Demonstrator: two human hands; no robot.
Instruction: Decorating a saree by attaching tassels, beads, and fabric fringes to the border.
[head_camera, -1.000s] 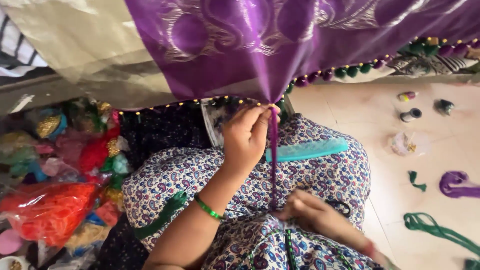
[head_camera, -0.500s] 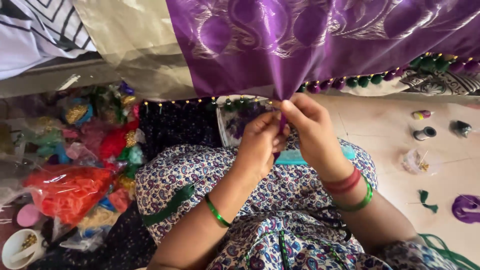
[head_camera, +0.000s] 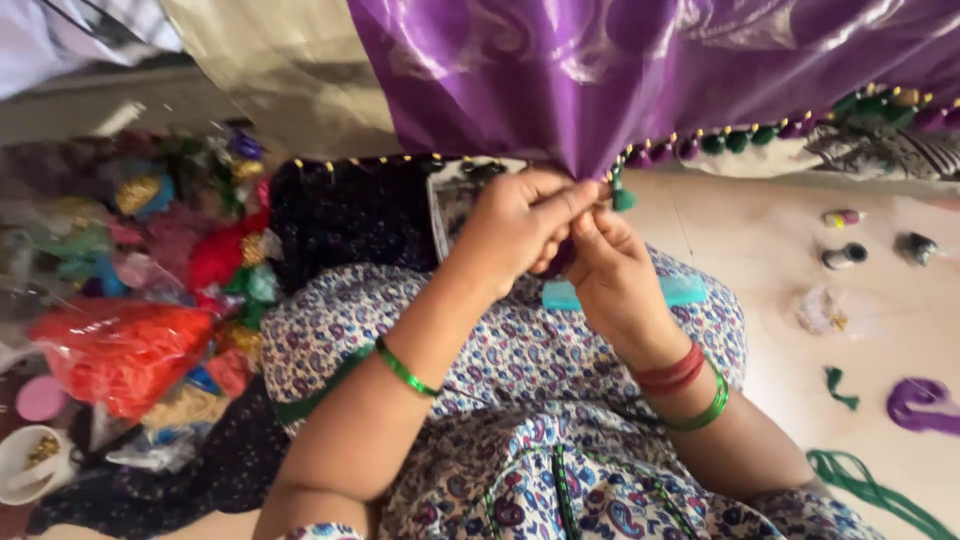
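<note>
Both hands (head_camera: 565, 245) pinching purple fabric's edge (head_camera: 590, 165)

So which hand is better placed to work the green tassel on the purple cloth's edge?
Probably the right hand: its fingertips sit directly under the green tassel, while the left hand pinches the purple cloth edge beside it.

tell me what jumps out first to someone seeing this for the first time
The shiny purple cloth hanging across the top, its lower edge trimmed with green and purple tassels. Just below, the left hand and right hand meet at that edge, fingers pinching it. At the left lies a heap of colourful bags.
</note>
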